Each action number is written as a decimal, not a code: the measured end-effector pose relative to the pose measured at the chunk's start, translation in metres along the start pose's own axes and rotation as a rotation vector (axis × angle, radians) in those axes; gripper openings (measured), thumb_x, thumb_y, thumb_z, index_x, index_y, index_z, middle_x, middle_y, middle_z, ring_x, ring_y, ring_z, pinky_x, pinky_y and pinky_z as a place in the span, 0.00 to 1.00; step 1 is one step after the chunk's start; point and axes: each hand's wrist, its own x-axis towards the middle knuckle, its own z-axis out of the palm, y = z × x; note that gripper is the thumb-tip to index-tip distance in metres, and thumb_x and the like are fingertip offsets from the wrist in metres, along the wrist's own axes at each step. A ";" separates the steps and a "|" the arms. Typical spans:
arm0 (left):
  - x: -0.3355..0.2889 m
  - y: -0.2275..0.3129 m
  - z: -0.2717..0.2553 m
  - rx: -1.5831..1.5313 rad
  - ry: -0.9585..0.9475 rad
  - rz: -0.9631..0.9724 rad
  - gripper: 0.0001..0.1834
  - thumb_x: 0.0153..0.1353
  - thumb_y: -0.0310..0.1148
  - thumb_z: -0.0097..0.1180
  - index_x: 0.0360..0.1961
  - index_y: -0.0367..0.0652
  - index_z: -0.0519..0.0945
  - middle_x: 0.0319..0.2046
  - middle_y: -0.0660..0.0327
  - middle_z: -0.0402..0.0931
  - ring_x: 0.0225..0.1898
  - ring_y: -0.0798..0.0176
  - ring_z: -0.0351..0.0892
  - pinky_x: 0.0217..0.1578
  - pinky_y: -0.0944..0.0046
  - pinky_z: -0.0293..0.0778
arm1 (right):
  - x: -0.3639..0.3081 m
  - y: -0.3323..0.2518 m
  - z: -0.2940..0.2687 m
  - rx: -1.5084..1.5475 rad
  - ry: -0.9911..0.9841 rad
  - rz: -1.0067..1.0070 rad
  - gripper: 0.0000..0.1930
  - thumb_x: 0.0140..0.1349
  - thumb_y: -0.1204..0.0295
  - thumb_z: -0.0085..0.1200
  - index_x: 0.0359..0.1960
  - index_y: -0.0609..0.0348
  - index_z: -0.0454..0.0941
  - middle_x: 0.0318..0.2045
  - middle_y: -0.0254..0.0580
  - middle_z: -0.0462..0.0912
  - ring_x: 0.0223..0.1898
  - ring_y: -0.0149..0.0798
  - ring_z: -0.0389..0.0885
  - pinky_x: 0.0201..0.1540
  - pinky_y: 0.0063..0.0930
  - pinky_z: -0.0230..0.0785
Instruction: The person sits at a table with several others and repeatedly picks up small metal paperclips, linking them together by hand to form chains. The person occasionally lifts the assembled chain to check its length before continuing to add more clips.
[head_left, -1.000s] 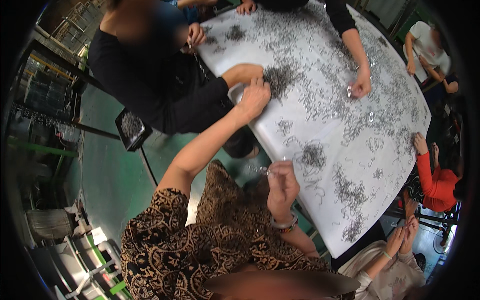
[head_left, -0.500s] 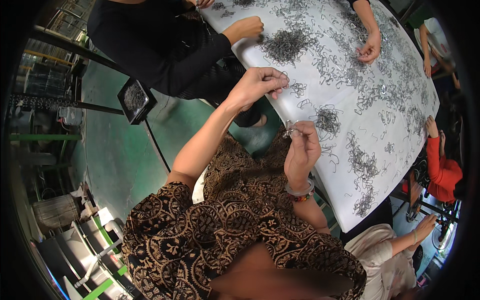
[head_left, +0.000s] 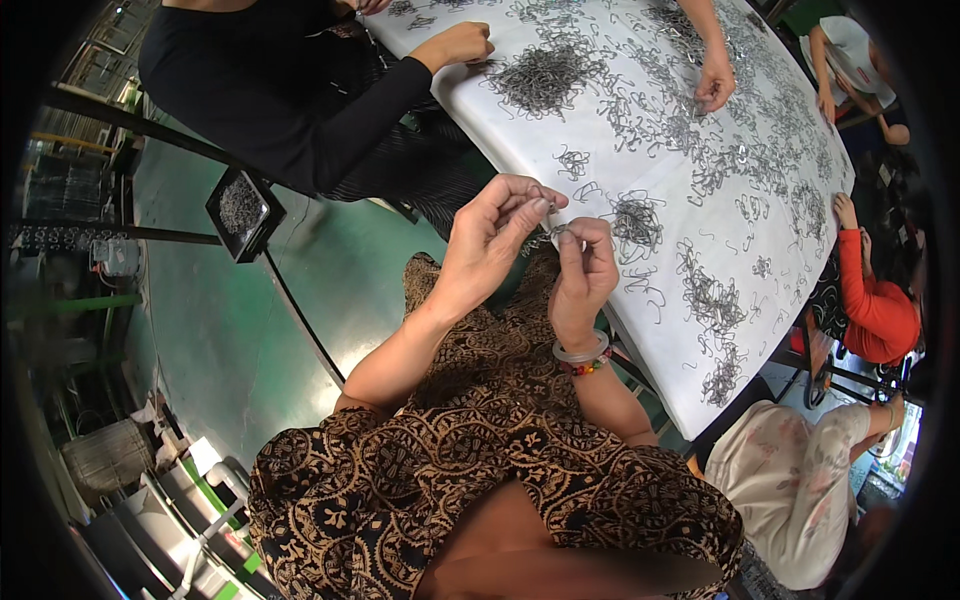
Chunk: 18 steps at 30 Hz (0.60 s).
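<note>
Pinching wire hooks (head_left: 557,232), left hand (head_left: 480,248), right hand (head_left: 584,272); black tray (head_left: 267,222), grey pieces (head_left: 240,205) inside.

Right of the right hand (head_left: 583,275), dark-grey bent-wire hooks (head_left: 636,222) on a flat white tabletop (head_left: 668,362); below the left hand (head_left: 488,238), black-and-tan scroll-patterned cloth garment (head_left: 400,480).

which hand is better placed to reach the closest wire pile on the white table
The right hand, probably: it sits nearer that wire pile than the left hand; both appear to hold metal pieces, though.
</note>
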 end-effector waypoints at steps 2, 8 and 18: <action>-0.001 0.001 -0.001 -0.061 0.010 -0.008 0.07 0.69 0.26 0.49 0.44 0.34 0.74 0.45 0.56 0.79 0.44 0.70 0.77 0.50 0.68 0.74 | -0.002 0.002 0.000 -0.021 0.003 0.005 0.04 0.62 0.85 0.49 0.35 0.63 0.72 0.36 0.33 0.70 0.35 0.23 0.64 0.39 0.17 0.59; -0.002 -0.006 -0.003 0.121 -0.026 0.003 0.07 0.68 0.26 0.53 0.42 0.32 0.75 0.42 0.60 0.80 0.40 0.73 0.76 0.45 0.71 0.73 | 0.001 0.005 -0.003 0.006 0.060 0.030 0.04 0.62 0.83 0.52 0.35 0.62 0.72 0.35 0.31 0.69 0.31 0.21 0.63 0.31 0.16 0.56; 0.004 -0.007 0.006 -0.021 0.057 -0.020 0.07 0.69 0.26 0.50 0.44 0.32 0.72 0.43 0.56 0.80 0.44 0.73 0.76 0.45 0.73 0.73 | 0.004 0.003 -0.012 -0.200 -0.039 0.002 0.04 0.62 0.79 0.56 0.38 0.62 0.77 0.38 0.36 0.74 0.35 0.27 0.70 0.37 0.19 0.63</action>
